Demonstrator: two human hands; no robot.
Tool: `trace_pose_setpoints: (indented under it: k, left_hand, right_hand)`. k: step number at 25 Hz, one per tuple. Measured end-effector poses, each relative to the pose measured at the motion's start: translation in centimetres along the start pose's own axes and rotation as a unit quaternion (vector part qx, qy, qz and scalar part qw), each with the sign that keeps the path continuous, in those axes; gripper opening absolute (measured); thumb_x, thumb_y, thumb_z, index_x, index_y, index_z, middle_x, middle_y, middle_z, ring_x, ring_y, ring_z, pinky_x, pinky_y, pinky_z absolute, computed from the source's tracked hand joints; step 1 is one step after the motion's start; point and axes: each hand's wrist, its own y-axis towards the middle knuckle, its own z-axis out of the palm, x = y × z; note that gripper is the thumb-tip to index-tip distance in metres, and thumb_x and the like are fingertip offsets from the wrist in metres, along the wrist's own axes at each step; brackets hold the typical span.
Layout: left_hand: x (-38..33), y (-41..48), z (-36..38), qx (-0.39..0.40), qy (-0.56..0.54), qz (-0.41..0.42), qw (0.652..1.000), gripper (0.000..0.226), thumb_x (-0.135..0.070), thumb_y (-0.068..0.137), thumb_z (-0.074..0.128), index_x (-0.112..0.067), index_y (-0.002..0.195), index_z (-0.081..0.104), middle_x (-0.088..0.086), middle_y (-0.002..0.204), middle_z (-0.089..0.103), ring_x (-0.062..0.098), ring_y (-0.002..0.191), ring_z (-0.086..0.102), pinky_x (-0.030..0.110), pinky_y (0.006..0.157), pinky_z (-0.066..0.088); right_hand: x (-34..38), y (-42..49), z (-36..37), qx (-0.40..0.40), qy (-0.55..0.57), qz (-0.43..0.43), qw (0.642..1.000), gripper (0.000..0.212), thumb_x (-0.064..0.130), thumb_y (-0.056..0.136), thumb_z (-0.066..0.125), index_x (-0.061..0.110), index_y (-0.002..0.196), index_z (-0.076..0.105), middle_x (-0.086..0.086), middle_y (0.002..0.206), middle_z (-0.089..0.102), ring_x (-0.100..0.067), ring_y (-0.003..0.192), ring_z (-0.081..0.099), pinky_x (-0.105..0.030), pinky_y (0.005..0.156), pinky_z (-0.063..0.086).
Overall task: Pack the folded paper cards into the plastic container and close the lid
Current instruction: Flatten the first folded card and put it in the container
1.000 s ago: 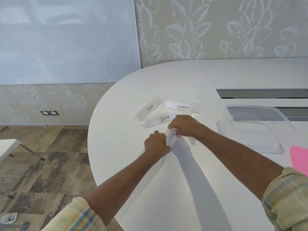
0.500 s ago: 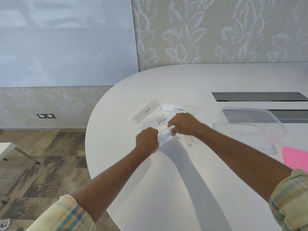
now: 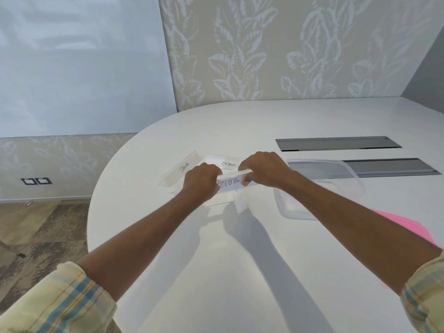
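1. Two forearms in rolled yellow plaid sleeves [image 3: 60, 301] reach out from the near edge over the white oval worktop [image 3: 216, 272]
2. The left hand [image 3: 200, 182] is closed on the left end of the white folded paper card lettered ZEBRA [image 3: 229, 184], thumb and fingers clamped over its top fold
3. The right hand [image 3: 263, 170] pinches the right end of the ZEBRA card, fingers on the upper edge and thumb at the lower corner; the card is held level between both hands, its lettering facing the camera
4. Right of the ZEBRA card, near the right forearm, sits the clear rectangular plastic container [image 3: 322, 186] on the worktop, open and holding no cards that can be seen
5. Right of and nearer than the ZEBRA card, beyond the container, a flat pink lid [image 3: 406, 228] lies on the worktop, partly hidden by the right forearm
6. Just behind the ZEBRA card lies a white folded card lettered OSTRICH [image 3: 227, 163], partly covered by the hands
7. Behind and left of the ZEBRA card lies another white folded card [image 3: 183, 168], angled, its writing too blurred to read
8. Far right of the ZEBRA card, two dark grey cable hatches [image 3: 336, 143] are set into the worktop
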Motion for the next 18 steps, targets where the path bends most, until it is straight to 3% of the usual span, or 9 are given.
trace_pose_setpoints:
  k: [5, 9, 14, 18]
  left_hand:
    - [-6.5, 3.0, -1.9, -0.018, 0.007, 0.048, 0.999, 0.031, -0.018, 0.087, 0.067, -0.027, 0.116, 0.074, 0.006, 0.108, 0.071, 0.033, 0.104, 0.068, 0.032, 0.072, 0.043]
    - [-12.0, 5.4, -2.7, -0.022, 0.002, 0.077, 0.997, 0.031, -0.015, 0.088, 0.067, -0.025, 0.117, 0.074, 0.007, 0.107, 0.071, 0.033, 0.104, 0.068, 0.034, 0.073, 0.046]
    - [-18.1, 8.3, -2.1, -0.021, -0.004, 0.108, 0.994, 0.044, -0.016, 0.091, 0.068, -0.028, 0.134, 0.068, 0.008, 0.121, 0.068, 0.033, 0.114, 0.066, 0.033, 0.077, 0.043]
    - [-21.6, 10.5, -0.9, -0.003, -0.008, 0.12, 0.993, 0.046, -0.017, 0.09, 0.07, -0.027, 0.135, 0.068, 0.008, 0.125, 0.066, 0.033, 0.116, 0.065, 0.034, 0.079, 0.045]
  right_hand:
    - [-6.1, -2.9, -3.2, -0.03, 0.015, 0.047, 0.998, 0.028, 0.041, 0.073, 0.079, 0.035, 0.1, 0.075, 0.01, 0.093, 0.074, -0.018, 0.093, 0.065, -0.034, 0.073, 0.051]
    - [-11.3, -5.4, -5.2, -0.046, 0.048, 0.086, 0.994, 0.028, 0.035, 0.074, 0.082, 0.033, 0.101, 0.076, 0.007, 0.087, 0.07, -0.02, 0.084, 0.062, -0.028, 0.058, 0.037]
    - [-17.0, -8.1, -6.0, -0.046, 0.045, 0.132, 0.989, 0.025, 0.037, 0.074, 0.083, 0.031, 0.098, 0.076, 0.005, 0.09, 0.071, -0.023, 0.082, 0.064, -0.033, 0.066, 0.049]
    - [-20.8, -9.3, -5.6, -0.045, 0.046, 0.143, 0.988, 0.029, 0.039, 0.073, 0.083, 0.032, 0.1, 0.076, 0.007, 0.092, 0.073, -0.021, 0.086, 0.065, -0.032, 0.065, 0.046]
